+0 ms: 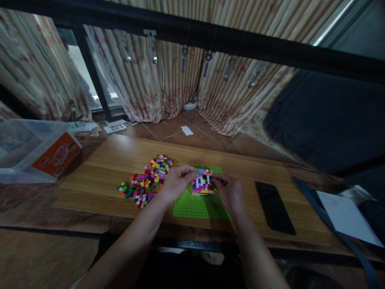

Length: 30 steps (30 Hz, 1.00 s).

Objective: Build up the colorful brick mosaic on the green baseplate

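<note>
A multicoloured structure of toy building bricks (203,184) stands on a bright green studded baseplate (197,208). White, purple, pink and blue bricks show on its top, around a dark gap. My left hand (177,180) is at its left side, thumb and forefinger pinched together by the upper left corner. My right hand (231,192) is at its right side with the fingers closed near the edge. Whatever small piece either hand may hold is too small or hidden to make out. Left of the baseplate, a loose pile of small coloured bricks (156,170) spreads over the table.
The wooden table (99,172) carries a black phone (275,207) on the right. A clear plastic bin (21,148) with an orange label stands at the far left. White paper (345,214) and a grey strap (337,233) lie at the right. Curtains (177,88) hang behind a dark bar.
</note>
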Each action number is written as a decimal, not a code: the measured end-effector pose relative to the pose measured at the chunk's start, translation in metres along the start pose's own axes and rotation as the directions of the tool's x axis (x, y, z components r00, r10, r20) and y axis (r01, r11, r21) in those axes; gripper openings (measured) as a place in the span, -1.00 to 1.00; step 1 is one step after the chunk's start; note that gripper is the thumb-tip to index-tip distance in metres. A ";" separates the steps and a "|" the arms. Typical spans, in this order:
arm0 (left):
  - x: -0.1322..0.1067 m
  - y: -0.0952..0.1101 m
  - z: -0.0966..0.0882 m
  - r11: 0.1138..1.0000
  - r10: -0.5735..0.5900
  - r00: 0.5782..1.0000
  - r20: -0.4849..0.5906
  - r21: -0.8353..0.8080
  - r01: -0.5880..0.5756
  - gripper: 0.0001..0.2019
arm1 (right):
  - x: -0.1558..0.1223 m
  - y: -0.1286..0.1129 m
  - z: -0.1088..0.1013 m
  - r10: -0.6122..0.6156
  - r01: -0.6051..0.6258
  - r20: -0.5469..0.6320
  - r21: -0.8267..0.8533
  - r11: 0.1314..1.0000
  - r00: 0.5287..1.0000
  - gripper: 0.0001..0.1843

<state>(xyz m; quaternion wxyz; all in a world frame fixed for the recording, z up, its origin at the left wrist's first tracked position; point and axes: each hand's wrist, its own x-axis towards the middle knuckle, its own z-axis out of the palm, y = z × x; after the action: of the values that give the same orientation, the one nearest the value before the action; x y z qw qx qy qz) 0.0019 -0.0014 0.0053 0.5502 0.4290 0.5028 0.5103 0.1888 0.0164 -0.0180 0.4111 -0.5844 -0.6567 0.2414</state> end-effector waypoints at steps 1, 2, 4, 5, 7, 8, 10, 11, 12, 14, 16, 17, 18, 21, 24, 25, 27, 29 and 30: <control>0.000 0.000 0.000 1.000 -0.001 1.000 -0.003 -0.002 0.001 -0.90 | 0.000 0.000 0.000 0.000 0.000 0.001 0.003 1.000 1.000 -0.75; 0.000 0.000 0.000 1.000 -0.005 1.000 -0.005 -0.001 0.005 -0.90 | 0.000 0.000 0.000 0.003 -0.004 0.003 0.007 1.000 1.000 -0.75; 0.000 0.000 0.000 1.000 -0.012 1.000 -0.007 0.007 0.012 -0.90 | 0.001 0.000 0.001 0.018 -0.018 0.000 0.019 1.000 1.000 -0.75; 0.000 0.001 0.000 1.000 -0.014 1.000 -0.007 0.010 0.014 -0.91 | 0.001 0.000 0.002 0.030 -0.030 -0.004 0.026 0.999 1.000 -0.76; 0.000 0.001 0.000 1.000 -0.015 1.000 -0.006 0.010 0.015 -0.91 | 0.002 0.001 0.004 0.056 -0.055 -0.021 0.040 0.998 0.998 -0.77; 0.000 0.001 0.000 1.000 -0.015 1.000 -0.004 0.007 0.015 -0.92 | 0.002 0.001 0.006 0.067 -0.066 -0.031 0.050 0.997 0.997 -0.78; 0.000 0.001 -0.001 1.000 -0.015 1.000 -0.001 -0.003 0.015 -0.92 | 0.003 0.003 0.008 0.086 -0.082 -0.043 0.080 0.993 0.995 -0.78; 0.000 0.000 -0.001 1.000 -0.013 1.000 0.000 -0.006 0.013 -0.93 | 0.003 0.004 0.008 0.095 -0.090 -0.044 0.096 0.991 0.995 -0.78; 0.000 0.000 -0.001 1.000 -0.010 1.000 0.002 -0.007 0.010 -0.93 | 0.004 0.005 0.009 0.105 -0.100 -0.043 0.117 0.988 0.993 -0.78; 0.000 0.000 -0.002 1.000 -0.001 1.000 0.005 0.002 0.001 -0.92 | 0.005 0.007 0.009 0.130 -0.123 -0.033 0.162 0.979 0.991 -0.77; 0.000 0.000 -0.003 1.000 0.005 1.000 0.001 0.014 -0.005 -0.92 | 0.006 0.009 0.007 0.155 -0.146 -0.030 0.209 0.967 0.987 -0.76; 0.000 0.000 -0.005 1.000 0.006 1.000 -0.004 0.016 -0.006 -0.91 | 0.006 0.010 0.006 0.169 -0.156 -0.036 0.229 0.961 0.985 -0.75; 0.001 0.001 -0.006 1.000 0.005 1.000 -0.011 0.016 -0.004 -0.91 | 0.007 0.011 0.005 0.181 -0.164 -0.046 0.243 0.956 0.982 -0.74; 0.002 0.003 -0.016 1.000 0.010 0.999 -0.044 0.026 -0.009 -0.90 | 0.009 0.013 0.004 0.209 -0.186 -0.073 0.247 0.951 0.975 -0.68; 0.004 0.005 -0.034 0.996 0.055 0.992 -0.110 0.073 -0.047 -0.88 | 0.010 0.012 0.007 0.233 -0.216 -0.054 0.224 0.950 0.971 -0.60; 0.005 0.005 -0.042 0.993 0.082 0.987 -0.140 0.098 -0.069 -0.88 | 0.010 0.012 0.008 0.242 -0.227 -0.047 0.211 0.951 0.969 -0.58; 0.007 0.007 -0.059 0.981 0.131 0.973 -0.189 0.167 -0.100 -0.86 | 0.010 0.010 0.010 0.258 -0.248 -0.036 0.188 0.950 0.965 -0.56; 0.007 0.008 -0.077 0.961 0.165 0.961 -0.222 0.257 -0.106 -0.85 | 0.010 0.010 0.011 0.269 -0.260 -0.030 0.176 0.949 0.963 -0.56; 0.007 0.008 -0.085 0.945 0.181 0.955 -0.233 0.310 -0.103 -0.85 | 0.010 0.010 0.011 0.272 -0.263 -0.031 0.175 0.949 0.962 -0.57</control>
<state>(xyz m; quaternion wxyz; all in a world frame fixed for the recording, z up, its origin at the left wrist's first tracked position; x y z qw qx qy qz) -0.0833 0.0033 0.0014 0.3715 0.4711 0.6080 0.5200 0.1853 0.0302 -0.0291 0.4406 -0.6373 -0.5371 0.3336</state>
